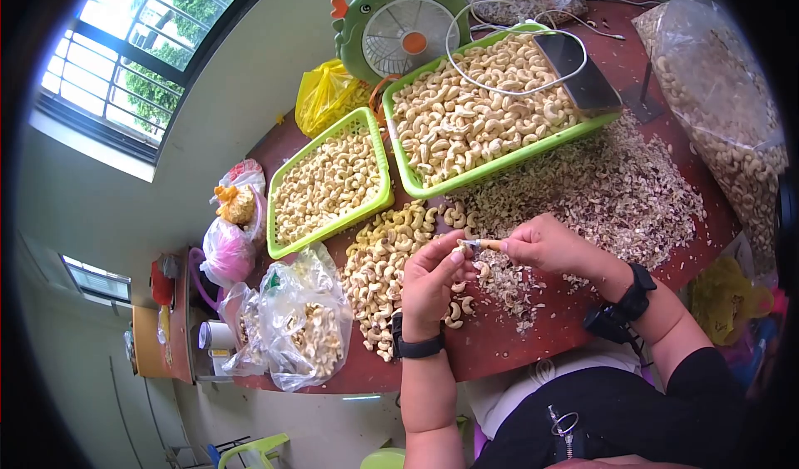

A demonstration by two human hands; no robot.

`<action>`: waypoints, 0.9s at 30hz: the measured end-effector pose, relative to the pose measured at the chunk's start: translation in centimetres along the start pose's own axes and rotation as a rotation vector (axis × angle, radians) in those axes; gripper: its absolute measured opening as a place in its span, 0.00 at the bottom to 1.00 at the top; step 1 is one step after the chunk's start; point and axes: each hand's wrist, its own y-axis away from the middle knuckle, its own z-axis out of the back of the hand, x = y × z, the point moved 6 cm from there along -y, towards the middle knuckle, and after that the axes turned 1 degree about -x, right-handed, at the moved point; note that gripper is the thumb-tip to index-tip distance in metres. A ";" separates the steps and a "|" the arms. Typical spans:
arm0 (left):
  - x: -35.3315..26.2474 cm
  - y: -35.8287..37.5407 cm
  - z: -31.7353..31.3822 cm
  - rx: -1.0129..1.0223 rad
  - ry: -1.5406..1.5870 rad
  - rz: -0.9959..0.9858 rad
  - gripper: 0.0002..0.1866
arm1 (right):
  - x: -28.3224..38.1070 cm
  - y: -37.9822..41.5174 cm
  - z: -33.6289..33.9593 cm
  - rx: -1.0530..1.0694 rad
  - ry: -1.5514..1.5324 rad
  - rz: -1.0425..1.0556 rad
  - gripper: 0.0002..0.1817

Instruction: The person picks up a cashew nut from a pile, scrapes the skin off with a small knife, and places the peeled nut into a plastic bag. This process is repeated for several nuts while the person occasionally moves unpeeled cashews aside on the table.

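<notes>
My right hand [553, 244] is closed round the light-coloured handle of a small knife [491, 244], its short blade pointing left. Held at the fingertips of my left hand [427, 290] is a cashew [462, 249], partly hidden by the fingers, and the blade meets it. Both hands are above the table near its front edge. Just left of my left hand spreads a heap of loose cashews [383, 257]. Shed skin flakes [595, 194] lie beyond and to the right of my right hand.
Behind stand a large green basket [454, 188] and a smaller one [385, 194], both full of cashews. A phone [578, 74] with a white cable rests on the large one. Around them are a green fan [404, 32], a clear bag [304, 327] and a big nut sack [712, 94].
</notes>
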 end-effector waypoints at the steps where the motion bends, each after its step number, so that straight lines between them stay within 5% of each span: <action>1: 0.1 -0.1 0.1 0.000 -0.001 0.000 0.13 | 0.0 0.0 0.0 -0.006 -0.002 0.001 0.19; 6: 0.1 -0.2 0.4 0.006 0.020 -0.029 0.04 | -0.1 -0.2 0.2 -0.028 0.028 0.053 0.20; 27: 1.2 -0.5 -0.1 0.010 0.224 -0.009 0.09 | -0.1 -0.1 -0.4 -0.006 -0.041 -0.010 0.20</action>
